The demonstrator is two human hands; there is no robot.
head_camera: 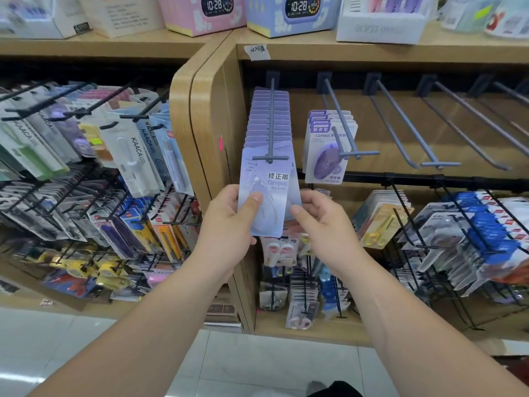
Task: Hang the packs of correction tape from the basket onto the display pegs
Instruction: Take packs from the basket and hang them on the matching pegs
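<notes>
The left hand (229, 222) is holding the front pack of correction tape (264, 196), thumb across its face, and the right hand (317, 222) is pinching its right edge, so each grip is closed on the card, which is sitting at the very tip of the crowded peg (271, 124). With the row behind that peg so tightly filled, pushing risks bending the card, tearing its hang hole, or letting it slip off the tip. Right of that peg, a second peg (340, 130) is carrying a few purple packs (326, 156); the basket is not showing.

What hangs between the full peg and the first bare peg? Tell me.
Head view: one peg carrying a few purple Campus packs.
</notes>
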